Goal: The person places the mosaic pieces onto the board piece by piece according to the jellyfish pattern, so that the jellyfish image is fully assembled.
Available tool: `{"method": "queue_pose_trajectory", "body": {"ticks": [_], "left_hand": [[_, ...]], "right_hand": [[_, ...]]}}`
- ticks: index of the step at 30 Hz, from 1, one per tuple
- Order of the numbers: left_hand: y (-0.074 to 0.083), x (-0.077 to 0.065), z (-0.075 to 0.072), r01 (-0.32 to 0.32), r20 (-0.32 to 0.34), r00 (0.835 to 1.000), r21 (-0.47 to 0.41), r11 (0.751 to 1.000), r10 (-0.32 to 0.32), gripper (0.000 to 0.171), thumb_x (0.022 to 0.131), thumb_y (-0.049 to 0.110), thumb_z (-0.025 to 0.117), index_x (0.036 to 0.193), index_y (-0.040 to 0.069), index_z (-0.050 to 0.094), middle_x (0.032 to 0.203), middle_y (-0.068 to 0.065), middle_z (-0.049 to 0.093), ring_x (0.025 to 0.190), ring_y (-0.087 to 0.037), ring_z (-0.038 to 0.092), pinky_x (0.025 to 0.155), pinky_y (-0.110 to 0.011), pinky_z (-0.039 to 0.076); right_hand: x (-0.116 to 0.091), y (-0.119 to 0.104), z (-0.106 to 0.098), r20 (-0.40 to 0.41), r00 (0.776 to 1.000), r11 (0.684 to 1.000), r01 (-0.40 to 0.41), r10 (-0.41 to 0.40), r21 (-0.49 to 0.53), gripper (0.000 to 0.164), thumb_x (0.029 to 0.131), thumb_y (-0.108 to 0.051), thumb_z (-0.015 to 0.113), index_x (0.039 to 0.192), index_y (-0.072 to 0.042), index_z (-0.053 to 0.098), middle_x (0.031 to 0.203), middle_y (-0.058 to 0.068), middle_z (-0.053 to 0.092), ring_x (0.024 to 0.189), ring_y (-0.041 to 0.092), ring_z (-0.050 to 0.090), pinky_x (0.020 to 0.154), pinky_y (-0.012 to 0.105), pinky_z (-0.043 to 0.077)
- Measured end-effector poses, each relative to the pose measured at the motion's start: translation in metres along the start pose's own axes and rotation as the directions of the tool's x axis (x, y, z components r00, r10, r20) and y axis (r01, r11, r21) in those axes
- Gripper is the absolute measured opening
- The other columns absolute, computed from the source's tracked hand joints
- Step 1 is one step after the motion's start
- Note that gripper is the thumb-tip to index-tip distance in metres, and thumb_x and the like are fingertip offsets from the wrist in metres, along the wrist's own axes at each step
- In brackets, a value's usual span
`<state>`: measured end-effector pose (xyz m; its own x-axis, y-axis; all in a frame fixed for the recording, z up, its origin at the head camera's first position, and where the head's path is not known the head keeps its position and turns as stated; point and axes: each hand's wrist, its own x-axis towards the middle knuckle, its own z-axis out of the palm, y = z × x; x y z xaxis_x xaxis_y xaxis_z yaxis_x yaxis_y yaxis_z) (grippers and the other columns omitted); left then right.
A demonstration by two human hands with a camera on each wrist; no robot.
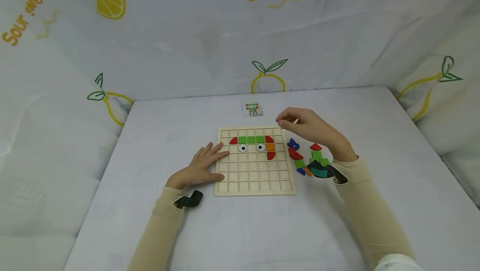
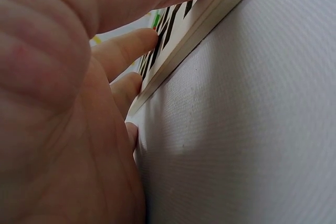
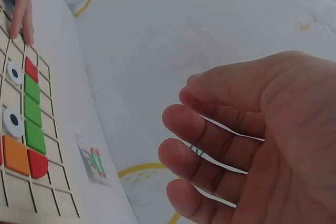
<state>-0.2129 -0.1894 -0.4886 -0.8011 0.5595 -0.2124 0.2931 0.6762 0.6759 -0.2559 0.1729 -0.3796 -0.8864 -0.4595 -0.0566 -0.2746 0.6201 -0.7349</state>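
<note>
A wooden grid board point(image 1: 255, 175) lies on the table. Along its upper rows sit green square pieces point(image 1: 251, 139), red quarter-round pieces point(image 1: 234, 140), an orange square point(image 1: 270, 147) and two round eye pieces point(image 1: 242, 148). My left hand point(image 1: 200, 167) rests at the board's left edge, fingers spread, thumb and fingertips on the wood. Above the board's upper right corner hovers my right hand point(image 1: 309, 126); in the right wrist view its loosely curved fingers point(image 3: 184, 121) hold nothing.
A small picture card point(image 1: 252, 108) lies beyond the board. Loose red point(image 1: 295, 154), blue point(image 1: 293, 144), green point(image 1: 316, 154) and orange pieces lie right of the board, some partly hidden by the right wrist's dark strap point(image 1: 326, 171). A printed cloth hangs behind the table.
</note>
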Motion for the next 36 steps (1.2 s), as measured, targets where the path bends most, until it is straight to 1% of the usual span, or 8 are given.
{"method": "queue_pose_trajectory", "body": {"ticks": [4,11,17,21,25,29,33,36], "left_hand": [[-0.002,0.000,0.001,-0.004,-0.007,1.000,0.000,1.000,0.004,0.079,0.088,0.029,0.073,0.157,0.018,0.037,0.173,-0.008,0.009,0.159,-0.038,-0.008,0.127,-0.059,-0.007],[-0.002,-0.002,0.000,-0.008,-0.004,1.000,-0.015,1.000,0.008,0.078,0.089,0.028,0.073,0.158,0.017,0.037,0.173,-0.008,0.009,0.159,-0.038,-0.008,0.127,-0.059,-0.008],[-0.003,-0.003,0.000,-0.013,-0.005,1.000,-0.019,1.000,0.012,0.078,0.089,0.029,0.072,0.158,0.017,0.037,0.173,-0.008,0.010,0.159,-0.037,-0.007,0.127,-0.059,-0.008],[-0.005,-0.002,0.001,-0.003,-0.005,1.000,-0.009,1.000,0.003,0.078,0.089,0.029,0.072,0.158,0.019,0.037,0.173,-0.005,0.009,0.159,-0.035,-0.008,0.127,-0.057,-0.008],[-0.005,-0.002,0.001,0.001,-0.003,1.000,0.003,1.000,-0.001,0.078,0.089,0.029,0.072,0.158,0.020,0.036,0.173,-0.004,0.009,0.160,-0.034,-0.008,0.127,-0.056,-0.008],[-0.004,-0.002,0.000,-0.008,-0.003,1.000,-0.014,1.000,0.008,0.078,0.089,0.028,0.073,0.158,0.018,0.037,0.173,-0.006,0.009,0.159,-0.036,-0.008,0.127,-0.058,-0.008],[-0.001,-0.001,0.000,-0.005,0.000,1.000,-0.014,1.000,0.005,0.078,0.089,0.029,0.073,0.158,0.019,0.037,0.173,-0.006,0.009,0.159,-0.035,-0.008,0.127,-0.057,-0.008],[-0.001,0.000,0.000,0.002,0.000,1.000,-0.006,1.000,-0.002,0.078,0.089,0.029,0.073,0.158,0.019,0.037,0.173,-0.006,0.009,0.160,-0.035,-0.008,0.127,-0.057,-0.008]], "right_hand": [[-0.009,0.009,-0.002,0.018,0.999,0.999,-0.032,0.033,-0.031,0.025,0.104,-0.031,0.056,0.119,-0.014,0.066,0.110,0.006,0.069,0.102,0.023,0.059,0.089,0.035,0.050],[-0.028,0.026,-0.001,0.019,0.995,0.990,-0.098,0.100,-0.103,0.022,0.102,-0.027,0.061,0.118,-0.013,0.067,0.106,0.010,0.067,0.094,0.022,0.056,0.076,0.030,0.051],[-0.047,0.041,0.009,0.029,0.996,0.983,-0.082,0.087,-0.164,0.020,0.098,-0.016,0.065,0.116,-0.006,0.068,0.099,0.003,0.067,0.095,0.020,0.057,0.075,0.025,0.053],[-0.056,0.047,0.014,0.084,0.989,0.969,-0.099,0.121,-0.226,0.016,0.095,-0.010,0.067,0.110,-0.007,0.071,0.102,0.004,0.070,0.093,0.020,0.058,0.075,0.028,0.056],[-0.061,0.053,0.020,0.148,0.975,0.950,-0.119,0.168,-0.290,0.014,0.093,-0.004,0.068,0.104,-0.010,0.073,0.109,0.006,0.071,0.096,0.022,0.059,0.085,0.040,0.060],[-0.064,0.059,0.025,0.191,0.967,0.935,-0.097,0.170,-0.340,0.018,0.089,0.000,0.070,0.103,-0.012,0.071,0.110,0.006,0.067,0.102,0.024,0.058,0.093,0.049,0.058],[-0.067,0.063,0.030,0.210,0.966,0.926,-0.066,0.153,-0.371,0.020,0.087,0.000,0.073,0.101,-0.013,0.067,0.103,0.002,0.062,0.101,0.022,0.055,0.092,0.047,0.058],[-0.068,0.065,0.034,0.190,0.972,0.919,-0.057,0.141,-0.390,0.018,0.087,-0.003,0.074,0.100,-0.013,0.067,0.101,0.001,0.061,0.099,0.021,0.056,0.089,0.044,0.060]]}}
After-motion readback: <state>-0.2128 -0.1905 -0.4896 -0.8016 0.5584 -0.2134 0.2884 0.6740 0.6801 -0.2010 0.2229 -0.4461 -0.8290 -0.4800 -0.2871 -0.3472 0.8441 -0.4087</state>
